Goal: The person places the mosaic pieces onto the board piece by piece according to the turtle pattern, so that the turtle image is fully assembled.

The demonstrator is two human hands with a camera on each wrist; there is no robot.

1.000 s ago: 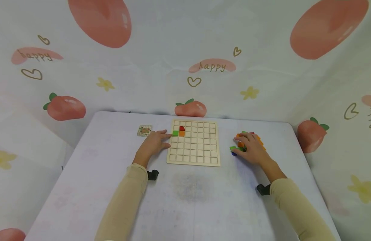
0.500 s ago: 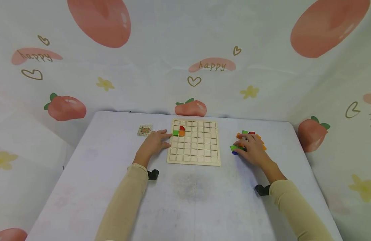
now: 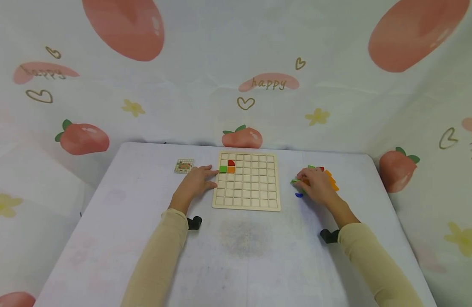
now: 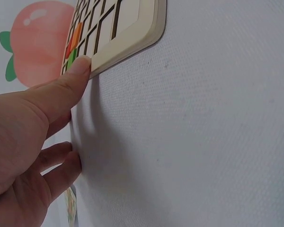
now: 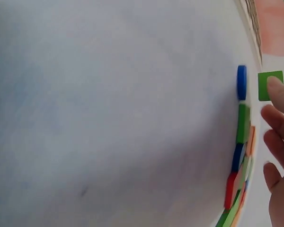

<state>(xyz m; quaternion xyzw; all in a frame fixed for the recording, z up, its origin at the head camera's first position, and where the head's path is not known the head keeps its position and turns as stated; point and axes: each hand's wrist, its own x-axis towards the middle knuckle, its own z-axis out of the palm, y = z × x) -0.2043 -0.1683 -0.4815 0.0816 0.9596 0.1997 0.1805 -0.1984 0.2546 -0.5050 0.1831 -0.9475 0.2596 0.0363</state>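
White cloth [image 3: 205, 42] printed with red fruit [image 3: 84, 138] and yellow flowers [image 3: 318, 117] hangs behind and beside a pale, smudged table [image 3: 243, 273]

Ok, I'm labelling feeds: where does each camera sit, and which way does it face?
Head: on the head, facing forward and down at the grid board; left hand, right hand, sleeves show.
Left wrist: on that wrist, facing the board's edge; left hand shows.
Right wrist: on that wrist, facing the tabletop, green square and colored pieces; right hand partly shows.
Head and left wrist share the board.
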